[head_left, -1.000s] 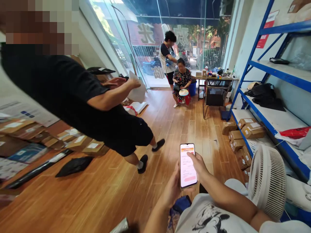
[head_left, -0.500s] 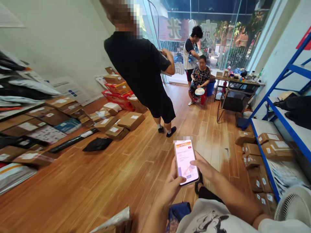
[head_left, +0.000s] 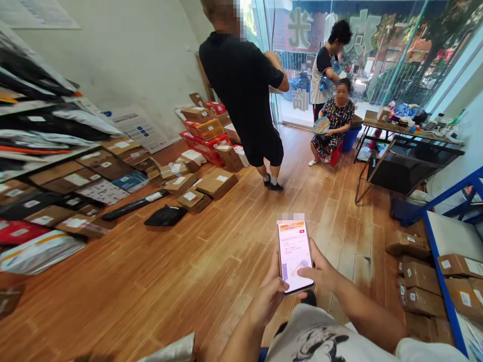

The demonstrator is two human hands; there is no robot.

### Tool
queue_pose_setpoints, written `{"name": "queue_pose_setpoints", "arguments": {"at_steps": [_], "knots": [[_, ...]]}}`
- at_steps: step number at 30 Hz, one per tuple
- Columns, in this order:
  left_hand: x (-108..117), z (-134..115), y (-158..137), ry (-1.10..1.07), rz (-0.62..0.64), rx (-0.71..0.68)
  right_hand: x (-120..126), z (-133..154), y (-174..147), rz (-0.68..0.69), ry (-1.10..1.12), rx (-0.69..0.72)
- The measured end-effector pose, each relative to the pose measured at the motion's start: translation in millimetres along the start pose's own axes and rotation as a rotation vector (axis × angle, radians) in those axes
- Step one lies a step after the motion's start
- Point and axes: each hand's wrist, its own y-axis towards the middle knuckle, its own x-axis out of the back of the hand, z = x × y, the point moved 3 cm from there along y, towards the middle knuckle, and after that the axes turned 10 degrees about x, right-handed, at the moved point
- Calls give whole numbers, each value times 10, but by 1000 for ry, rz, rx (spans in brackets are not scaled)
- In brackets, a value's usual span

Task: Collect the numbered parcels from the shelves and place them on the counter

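Note:
A smartphone (head_left: 295, 256) with a lit screen is held upright in front of my lap, its top edge tilted away. My left hand (head_left: 270, 289) wraps its lower left side, the thumb lying at the bottom corner of the screen. On the other side my right hand (head_left: 320, 266) grips the right edge, with its thumb over the lower part of the screen. The screen has an orange banner on top and pale content below; its text is too small to read. Most fingers are hidden behind the phone.
Cardboard parcels (head_left: 217, 184) and a black package (head_left: 165, 215) lie on the wooden floor at left. Ahead stands a person in black (head_left: 241, 90); two more people are near the glass front. A cluttered table (head_left: 411, 128), a folding chair (head_left: 411, 163) and a blue-framed shelf (head_left: 445, 231) line the right.
My view has swung, so the room sits differently in frame. Both hands still hold the phone, and my right thumb is lower on the screen. The seated person's fan is raised.

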Motion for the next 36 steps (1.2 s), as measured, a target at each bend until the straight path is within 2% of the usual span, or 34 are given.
{"name": "queue_pose_setpoints", "arguments": {"at_steps": [8, 12, 15, 18, 21, 27, 31, 36], "knots": [[-20, -354, 320, 78, -72, 3, 132, -4, 430, 20, 53, -18], [35, -484, 510, 117, -100, -12, 206, 18, 718, -106, 114, -15], [120, -598, 668, 133, -41, 18, 286, 2, 1031, -272, 103, -18], [270, -748, 851, 139, 2, 43, 346, -50, 1356, -411, 44, 13], [469, -944, 1058, 140, 24, 74, 348, -118, 1633, -493, -14, 40], [900, -1488, 1427, 98, 79, 121, 130, -194, 2069, -597, -121, 240], [1107, -1860, 1599, 57, 116, 103, -50, -254, 2393, -552, -175, 259], [1318, -2203, 1749, 75, 170, 106, -145, -341, 2791, -548, -174, 230]]}}
